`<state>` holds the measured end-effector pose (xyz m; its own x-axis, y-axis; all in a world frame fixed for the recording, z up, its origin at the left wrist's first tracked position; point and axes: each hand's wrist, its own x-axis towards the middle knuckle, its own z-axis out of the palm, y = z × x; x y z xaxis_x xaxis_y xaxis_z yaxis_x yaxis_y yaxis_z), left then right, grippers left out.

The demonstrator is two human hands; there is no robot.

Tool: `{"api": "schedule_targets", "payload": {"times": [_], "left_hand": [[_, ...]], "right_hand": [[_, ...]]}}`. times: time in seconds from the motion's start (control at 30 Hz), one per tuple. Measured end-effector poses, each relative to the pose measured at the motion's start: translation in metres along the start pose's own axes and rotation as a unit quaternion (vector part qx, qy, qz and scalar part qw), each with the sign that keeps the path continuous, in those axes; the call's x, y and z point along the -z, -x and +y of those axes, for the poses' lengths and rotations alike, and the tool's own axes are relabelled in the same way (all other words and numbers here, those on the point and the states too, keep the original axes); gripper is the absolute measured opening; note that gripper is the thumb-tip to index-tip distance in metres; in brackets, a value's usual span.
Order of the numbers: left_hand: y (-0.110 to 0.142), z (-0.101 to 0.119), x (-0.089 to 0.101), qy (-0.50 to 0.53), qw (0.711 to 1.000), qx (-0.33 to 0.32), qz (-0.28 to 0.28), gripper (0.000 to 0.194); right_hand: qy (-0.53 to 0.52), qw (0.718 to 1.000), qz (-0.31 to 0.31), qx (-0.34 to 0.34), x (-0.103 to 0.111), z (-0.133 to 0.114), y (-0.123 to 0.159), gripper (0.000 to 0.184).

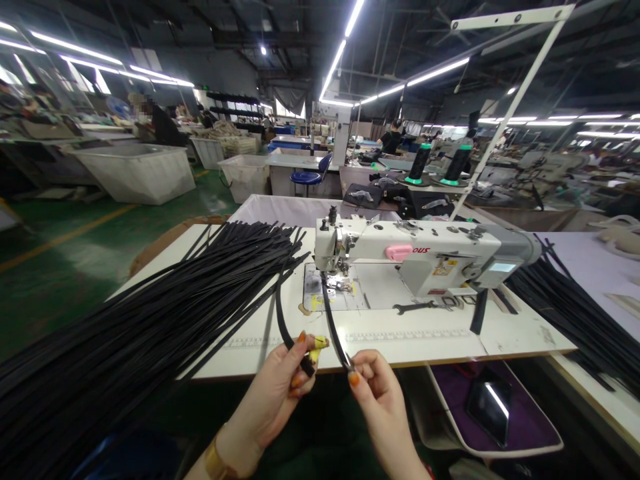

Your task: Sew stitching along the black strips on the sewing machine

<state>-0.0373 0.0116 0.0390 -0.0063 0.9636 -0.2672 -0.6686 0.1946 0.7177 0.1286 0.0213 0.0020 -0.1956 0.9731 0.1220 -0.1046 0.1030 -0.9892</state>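
My left hand [283, 380] is closed around one end of a black strap [283, 320], which curves up toward the pile at the left. A bright yellow piece [319, 345] shows at its fingers; whether it is wrapped on a finger or held, I cannot tell. Between thumb and fingers, my right hand [376, 387] pinches a second strap end [334, 327], which runs up to the needle area of the white sewing machine [405, 243]. A small shiny glint shows at that pinch, too small to name. Both hands are at the table's front edge.
A large heap of black straps [165, 293] covers the table's left side. A wrench [415, 307] lies below the machine arm, behind a printed ruler [405, 335]. More straps [575, 300] lie at right. A tablet [490, 407] rests on a purple-lined tray below the tabletop.
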Motion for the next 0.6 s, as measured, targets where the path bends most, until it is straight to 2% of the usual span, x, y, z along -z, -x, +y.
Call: {"api": "schedule_targets", "payload": {"times": [0.1, 0.2, 0.3, 0.37, 0.43, 0.5, 0.57, 0.6], "left_hand": [[-0.001, -0.001, -0.004, -0.018, 1.0, -0.005, 0.006, 0.039], [-0.001, -0.002, -0.006, -0.038, 0.999, 0.004, 0.016, 0.043], [0.001, -0.004, -0.005, -0.058, 0.998, 0.014, 0.014, 0.043], [0.001, -0.006, -0.004, -0.072, 0.997, 0.021, 0.009, 0.043], [-0.001, -0.006, -0.004, -0.103, 0.994, 0.027, -0.005, 0.043], [-0.004, 0.003, 0.0, -0.172, 0.985, 0.02, -0.023, 0.044], [-0.003, 0.025, 0.012, -0.287, 0.957, -0.027, -0.023, 0.04], [0.0, 0.041, 0.022, -0.356, 0.932, -0.062, -0.013, 0.037]], "right_hand": [[0.137, 0.989, -0.016, 0.047, 0.004, -0.002, 0.004, 0.019], [0.269, 0.952, -0.043, 0.141, 0.006, -0.011, 0.006, 0.015], [0.348, 0.909, -0.058, 0.221, 0.006, -0.019, 0.006, 0.014], [0.366, 0.898, -0.064, 0.236, 0.006, -0.02, 0.005, 0.014], [0.35, 0.908, -0.061, 0.225, 0.006, -0.018, 0.004, 0.014], [0.311, 0.931, -0.038, 0.185, 0.007, -0.01, 0.004, 0.012], [0.27, 0.953, -0.007, 0.135, 0.008, 0.001, 0.003, 0.016], [0.25, 0.962, 0.004, 0.113, 0.009, 0.009, 0.003, 0.02]]}}
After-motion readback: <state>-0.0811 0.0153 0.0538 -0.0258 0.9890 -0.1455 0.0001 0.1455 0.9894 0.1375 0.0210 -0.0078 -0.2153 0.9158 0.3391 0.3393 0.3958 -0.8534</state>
